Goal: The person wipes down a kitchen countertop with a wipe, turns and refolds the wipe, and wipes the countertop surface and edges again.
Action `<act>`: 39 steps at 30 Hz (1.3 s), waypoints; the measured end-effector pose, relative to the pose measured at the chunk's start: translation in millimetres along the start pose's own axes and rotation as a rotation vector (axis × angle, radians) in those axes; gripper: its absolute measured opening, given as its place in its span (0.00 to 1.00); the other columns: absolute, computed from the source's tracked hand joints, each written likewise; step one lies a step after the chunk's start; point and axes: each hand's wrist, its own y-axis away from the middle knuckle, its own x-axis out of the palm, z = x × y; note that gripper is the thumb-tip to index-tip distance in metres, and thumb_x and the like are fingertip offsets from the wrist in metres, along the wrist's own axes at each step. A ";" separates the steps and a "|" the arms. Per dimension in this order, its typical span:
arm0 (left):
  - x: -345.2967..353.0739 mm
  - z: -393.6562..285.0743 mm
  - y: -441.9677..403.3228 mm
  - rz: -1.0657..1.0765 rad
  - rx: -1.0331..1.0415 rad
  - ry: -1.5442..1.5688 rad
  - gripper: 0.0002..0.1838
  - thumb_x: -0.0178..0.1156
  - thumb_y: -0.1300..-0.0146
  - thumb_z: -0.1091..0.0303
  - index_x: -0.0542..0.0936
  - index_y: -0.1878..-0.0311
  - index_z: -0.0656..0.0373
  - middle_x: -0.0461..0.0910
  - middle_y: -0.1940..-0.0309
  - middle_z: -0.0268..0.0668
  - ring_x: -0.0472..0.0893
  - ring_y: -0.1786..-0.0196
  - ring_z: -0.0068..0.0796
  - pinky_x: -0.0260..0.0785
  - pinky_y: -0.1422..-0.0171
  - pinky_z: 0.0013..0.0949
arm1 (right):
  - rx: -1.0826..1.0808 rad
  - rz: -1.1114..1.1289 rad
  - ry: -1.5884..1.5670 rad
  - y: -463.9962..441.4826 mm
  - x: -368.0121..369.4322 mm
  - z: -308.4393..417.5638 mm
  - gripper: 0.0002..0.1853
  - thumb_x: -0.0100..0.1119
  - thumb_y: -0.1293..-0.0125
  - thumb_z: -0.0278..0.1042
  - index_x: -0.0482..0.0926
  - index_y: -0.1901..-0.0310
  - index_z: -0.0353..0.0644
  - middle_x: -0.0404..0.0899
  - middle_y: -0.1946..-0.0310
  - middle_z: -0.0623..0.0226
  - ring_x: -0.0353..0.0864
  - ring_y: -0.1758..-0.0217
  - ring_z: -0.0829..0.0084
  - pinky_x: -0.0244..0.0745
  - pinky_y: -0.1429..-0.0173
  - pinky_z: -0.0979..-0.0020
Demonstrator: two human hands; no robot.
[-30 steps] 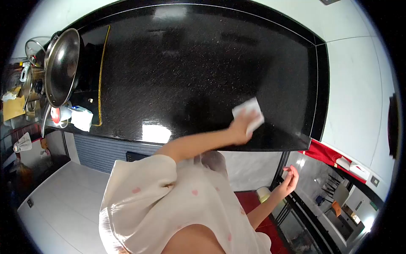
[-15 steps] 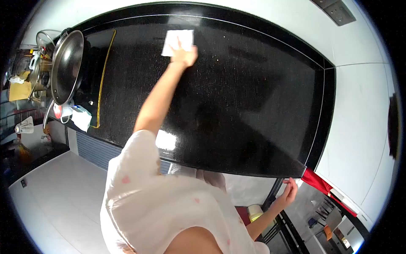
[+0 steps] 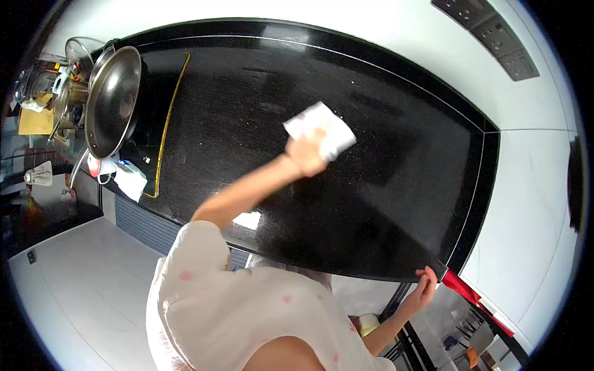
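A glossy black surface [image 3: 247, 154] spans most of the frame, with a raised black border along its upper and right sides. Below it, at the bottom centre, is the person's white shirt [image 3: 247, 303], printed with small pink hearts. A dark frying pan [image 3: 113, 102] stands tilted at the upper left, its inside facing right, with a glass lid [image 3: 78, 54] behind it. A black socket strip [image 3: 489, 38] is fixed to the white wall at the upper right.

Near the middle of the frame, a white sheet [image 3: 339, 137], cloth or paper, lies on the surface. The left hand [image 3: 307, 153] rests flat over its lower edge, palm down; it looks open, but blur hides whether any fingers grip the sheet. The right hand [image 3: 422, 294] is at the lower right, by the surface's front corner, its fingers loosely bent and nothing visible in them; contact with the edge cannot be told.

Just right of that hand hangs a red cloth [image 3: 463, 287]. At the left, below the pan, a white packet [image 3: 131, 181] sits beside a smaller red-and-white cup [image 3: 103, 165]. A thin yellow line [image 3: 167, 127] runs down to the packet's right.
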 end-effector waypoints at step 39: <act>70.6 -71.5 88.4 0.197 0.349 -0.231 0.32 0.45 0.50 0.71 0.53 0.38 0.56 0.50 0.39 0.49 0.48 0.36 0.48 0.44 0.36 0.48 | 0.025 0.064 -0.078 -50.8 -102.3 -83.1 0.09 0.42 0.38 0.25 0.71 0.59 0.35 0.72 0.70 0.66 0.70 0.67 0.77 0.64 0.61 0.78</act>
